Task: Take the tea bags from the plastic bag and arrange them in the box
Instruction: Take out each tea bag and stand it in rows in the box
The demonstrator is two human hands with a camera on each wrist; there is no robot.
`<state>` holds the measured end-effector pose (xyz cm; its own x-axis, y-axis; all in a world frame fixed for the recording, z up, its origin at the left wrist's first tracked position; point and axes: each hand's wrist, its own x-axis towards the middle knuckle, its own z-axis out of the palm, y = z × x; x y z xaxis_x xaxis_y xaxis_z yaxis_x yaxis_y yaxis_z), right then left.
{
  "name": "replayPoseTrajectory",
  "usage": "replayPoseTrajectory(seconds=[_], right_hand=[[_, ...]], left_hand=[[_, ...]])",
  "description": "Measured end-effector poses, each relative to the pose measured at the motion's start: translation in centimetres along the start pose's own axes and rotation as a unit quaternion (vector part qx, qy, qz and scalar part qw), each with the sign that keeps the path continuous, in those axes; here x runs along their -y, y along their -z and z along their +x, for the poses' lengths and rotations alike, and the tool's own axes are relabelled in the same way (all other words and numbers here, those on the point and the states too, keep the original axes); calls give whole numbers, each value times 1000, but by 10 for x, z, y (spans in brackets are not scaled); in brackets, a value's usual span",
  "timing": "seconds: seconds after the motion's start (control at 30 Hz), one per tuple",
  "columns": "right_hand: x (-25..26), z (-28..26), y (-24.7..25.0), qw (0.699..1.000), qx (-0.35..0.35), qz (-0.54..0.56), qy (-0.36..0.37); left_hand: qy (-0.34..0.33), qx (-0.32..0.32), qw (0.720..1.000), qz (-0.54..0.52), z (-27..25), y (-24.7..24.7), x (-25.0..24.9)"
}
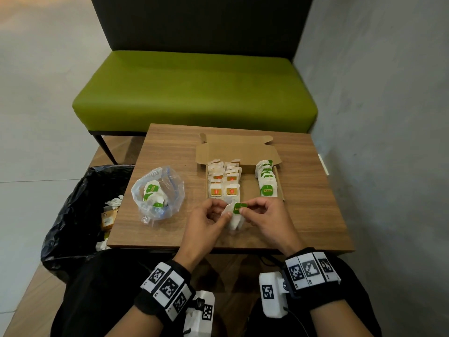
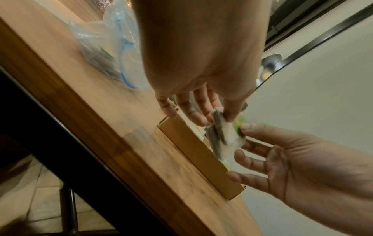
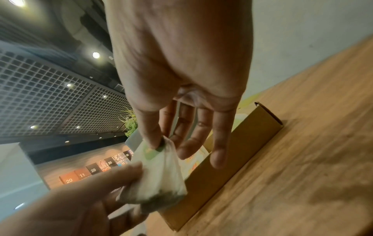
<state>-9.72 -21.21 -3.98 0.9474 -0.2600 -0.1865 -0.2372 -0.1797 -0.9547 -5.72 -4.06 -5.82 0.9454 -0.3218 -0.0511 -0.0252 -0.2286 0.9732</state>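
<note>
A white paper tea bag with a green tag (image 1: 236,214) is pinched between the left hand (image 1: 209,221) and right hand (image 1: 263,216), just at six o'clock of the open brown cardboard box (image 1: 239,152); the clear plastic bag (image 1: 158,193) lies at nine o'clock of the box.

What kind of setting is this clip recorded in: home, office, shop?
Probably a lounge or waiting corner of a commercial building, not a home: a green bench facing a small wooden table, a grid ceiling with spotlights, and numbered panels on a far wall.
</note>
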Motion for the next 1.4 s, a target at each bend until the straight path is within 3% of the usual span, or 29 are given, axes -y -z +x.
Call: replayPoseTrajectory(seconds=[0.13,0.23,0.4,0.6,0.7,0.9,1.13,1.4], right_hand=[[3,2,6,1000,13,-15,3],[10,7,12,995,27,-95,23],[36,23,29,946,55,-311,79],[54,75,60,913,-42,-396,85],[54,99,60,885,-28,-459,73],[46,131,46,884,63,-463,26],[34,151,35,839,-17,-542,44],[27,153,29,843,-30,-533,63]], left_hand=[[2,53,999,-2,0,4,-7],[-19,73,997,33,5,4,-9],[-26,61,992,109,21,-3,-10],[-36,99,958,265,25,-10,-5],[-39,102,954,280,25,-11,0],[-45,121,953,273,25,-8,5],[-64,122,955,265,26,-4,12],[-69,126,956,257,25,-2,12]])
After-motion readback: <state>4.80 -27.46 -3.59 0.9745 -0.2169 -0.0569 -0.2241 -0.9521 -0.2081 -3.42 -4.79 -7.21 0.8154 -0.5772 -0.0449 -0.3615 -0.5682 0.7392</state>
